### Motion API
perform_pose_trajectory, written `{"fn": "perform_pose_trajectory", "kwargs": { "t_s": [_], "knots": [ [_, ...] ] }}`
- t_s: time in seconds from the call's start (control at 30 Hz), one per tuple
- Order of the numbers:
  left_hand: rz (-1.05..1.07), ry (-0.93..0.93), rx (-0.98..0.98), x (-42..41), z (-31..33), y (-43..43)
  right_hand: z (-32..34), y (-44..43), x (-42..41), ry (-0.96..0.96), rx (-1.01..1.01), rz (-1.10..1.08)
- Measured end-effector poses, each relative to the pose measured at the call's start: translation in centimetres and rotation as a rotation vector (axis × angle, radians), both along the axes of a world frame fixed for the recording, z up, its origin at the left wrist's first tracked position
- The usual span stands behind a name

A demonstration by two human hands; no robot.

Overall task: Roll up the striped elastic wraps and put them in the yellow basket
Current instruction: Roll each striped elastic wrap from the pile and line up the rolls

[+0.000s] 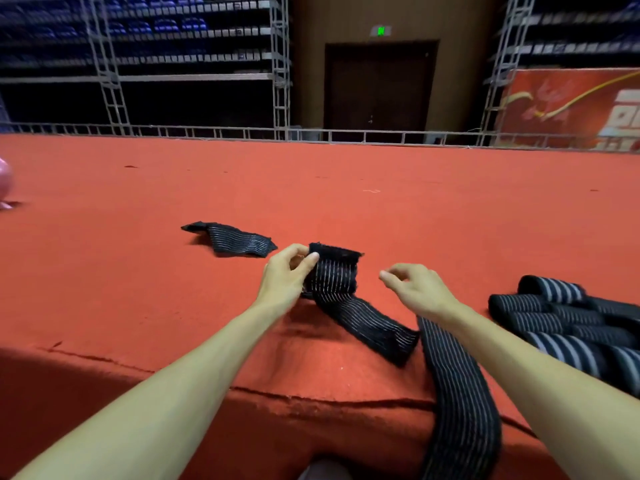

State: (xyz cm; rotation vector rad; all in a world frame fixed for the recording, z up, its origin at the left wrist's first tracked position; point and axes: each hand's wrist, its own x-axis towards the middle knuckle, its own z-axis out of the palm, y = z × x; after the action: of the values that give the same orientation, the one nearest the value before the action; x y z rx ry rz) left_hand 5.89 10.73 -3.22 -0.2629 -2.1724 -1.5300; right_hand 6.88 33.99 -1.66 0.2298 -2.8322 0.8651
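A black elastic wrap with thin white stripes (337, 278) lies on the red carpeted surface, its far end folded over. My left hand (285, 275) pinches that folded end at its left edge. My right hand (415, 287) hovers just right of it with fingers loosely curled, holding nothing. The wrap's tail (460, 393) runs toward me and hangs over the near edge. A second loose wrap (239, 239) lies farther back on the left. The yellow basket is not in view.
A pile of several rolled striped wraps (568, 323) sits at the right. The near edge of the red platform (311, 398) runs across the foreground. A pink object (5, 183) shows at the far left. Metal railing and shelving stand behind.
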Motion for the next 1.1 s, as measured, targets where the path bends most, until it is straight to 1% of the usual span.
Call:
{"fn": "perform_pose_trajectory", "kwargs": {
  "t_s": [0.1, 0.17, 0.27, 0.33, 0.47, 0.57, 0.67, 0.7, 0.77, 0.83, 0.9, 0.97, 1.03, 1.1],
  "knots": [
    [-0.105, 0.011, 0.010, 0.9, 2.5, 2.0, 3.6, -1.1, 0.9, 0.092, -0.332, 0.123],
    [-0.145, 0.009, 0.022, 1.5, 3.8, 3.1, 5.3, -1.3, 1.4, 0.186, -0.421, 0.161],
    [-0.165, 0.036, 0.039, 2.7, 5.3, 4.5, 7.1, -0.5, 2.7, 0.265, -0.495, 0.149],
    [-0.219, 0.025, 0.000, 3.6, 5.8, 5.1, 7.9, 0.3, 3.6, 0.295, -0.522, 0.127],
    [-0.392, -0.105, -0.204, 4.5, 4.6, 5.7, 8.5, 1.8, 5.0, 0.336, -0.526, 0.055],
    [-0.437, -0.156, -0.310, 4.8, 3.0, 6.5, 8.3, 2.8, 5.7, 0.359, -0.485, 0.021],
    [-0.349, -0.100, -0.594, 4.8, 1.3, 6.9, 7.6, 3.4, 6.1, 0.318, -0.409, -0.003],
    [-0.314, -0.089, -0.636, 4.6, 0.7, 6.9, 7.3, 3.7, 6.1, 0.303, -0.393, -0.009],
    [-0.232, -0.107, -0.589, 4.0, -0.4, 6.8, 6.8, 4.1, 6.1, 0.296, -0.371, -0.027],
    [-0.150, -0.085, -0.547, 3.5, -1.1, 6.6, 6.4, 4.6, 5.9, 0.304, -0.348, -0.053],
    [-0.104, -0.073, -0.615, 3.2, -1.7, 6.0, 5.9, 5.2, 5.4, 0.303, -0.362, -0.106],
    [-0.022, -0.072, -0.690, 3.0, -2.0, 4.7, 5.4, 5.7, 4.9, 0.309, -0.431, -0.195],
    [0.104, -0.059, -0.741, 2.9, -2.1, 3.0, 5.0, 5.7, 4.5, 0.333, -0.493, -0.279],
    [0.236, -0.066, -0.833, 2.8, -2.3, 1.3, 4.9, 5.3, 4.3, 0.336, -0.534, -0.292]
  ]
}}
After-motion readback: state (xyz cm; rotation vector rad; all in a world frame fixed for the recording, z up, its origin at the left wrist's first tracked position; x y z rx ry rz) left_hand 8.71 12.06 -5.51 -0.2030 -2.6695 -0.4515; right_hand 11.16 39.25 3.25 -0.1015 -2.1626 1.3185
